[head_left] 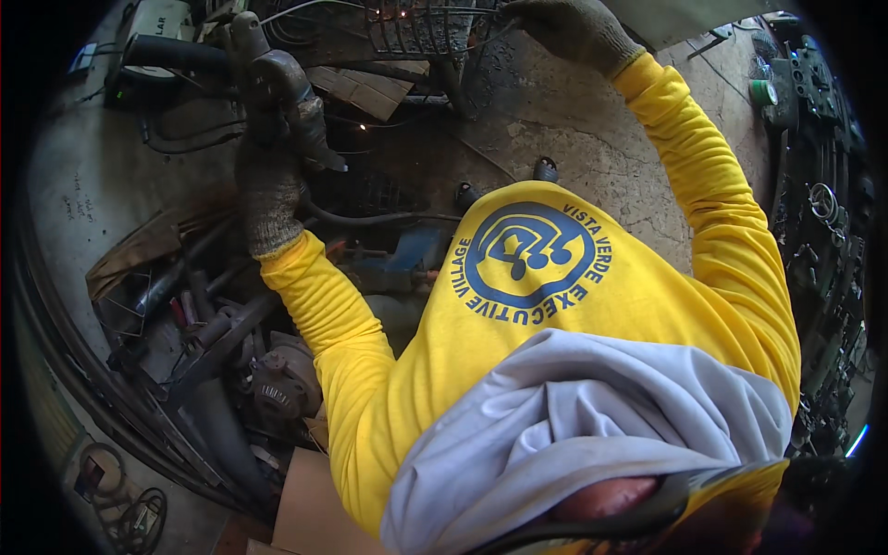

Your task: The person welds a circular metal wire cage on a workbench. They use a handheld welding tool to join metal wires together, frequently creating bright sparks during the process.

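My left hand, in a dark, worn work glove, is closed around what looks like a welding torch. Its bent neck points down and to the right, and a thick dark cable trails off from near my wrist. At the top edge, my right hand, also gloved, pinches the right end of a curved metal grille of thin bars. The fingertips there are partly cut off by the frame. The grille lies over a dark work surface, with small glowing spots on and below it.
A light-coloured machine with a black cylinder stands at the upper left. Scrap pipes and a motor crowd the lower left, by a cardboard sheet. Dark metal parts line the right side. A cable coils on the floor.
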The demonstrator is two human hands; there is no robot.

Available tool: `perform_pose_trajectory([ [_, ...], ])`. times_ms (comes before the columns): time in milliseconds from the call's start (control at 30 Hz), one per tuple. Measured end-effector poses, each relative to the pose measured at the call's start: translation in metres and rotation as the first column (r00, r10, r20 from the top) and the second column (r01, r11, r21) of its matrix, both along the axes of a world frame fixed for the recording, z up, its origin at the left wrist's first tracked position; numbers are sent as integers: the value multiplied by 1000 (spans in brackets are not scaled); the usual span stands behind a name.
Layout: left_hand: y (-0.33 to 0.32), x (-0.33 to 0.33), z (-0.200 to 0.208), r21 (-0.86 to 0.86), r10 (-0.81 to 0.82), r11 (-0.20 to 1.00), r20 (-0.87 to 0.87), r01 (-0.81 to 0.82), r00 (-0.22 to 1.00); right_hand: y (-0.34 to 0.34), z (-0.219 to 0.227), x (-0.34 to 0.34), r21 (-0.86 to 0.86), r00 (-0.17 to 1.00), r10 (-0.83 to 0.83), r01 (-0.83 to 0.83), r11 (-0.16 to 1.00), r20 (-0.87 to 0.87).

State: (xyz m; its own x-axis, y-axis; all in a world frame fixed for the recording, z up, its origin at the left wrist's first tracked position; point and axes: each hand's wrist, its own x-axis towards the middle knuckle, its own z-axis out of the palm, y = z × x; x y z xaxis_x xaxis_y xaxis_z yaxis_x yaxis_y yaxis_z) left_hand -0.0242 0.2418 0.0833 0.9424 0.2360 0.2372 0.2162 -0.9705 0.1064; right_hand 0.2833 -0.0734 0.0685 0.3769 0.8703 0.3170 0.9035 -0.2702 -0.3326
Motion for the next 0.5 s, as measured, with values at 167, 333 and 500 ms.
perform_pose_trajectory([
  [167, 7, -3, -22, -348, 170, 927, 59, -139, 984, -2, -1, 2, 1, 1000, -5, 5, 1000, 9],
  [333, 9, -4, -23, -178, 164, 966, -145, -188, 976, -3, 0, 3, -15, 1000, -11, 12, 1000, 20],
  [500, -1, 14, -34, -263, 227, 935, -78, -240, 971, -3, 1, 2, -10, 1000, -15, 15, 1000, 17],
])
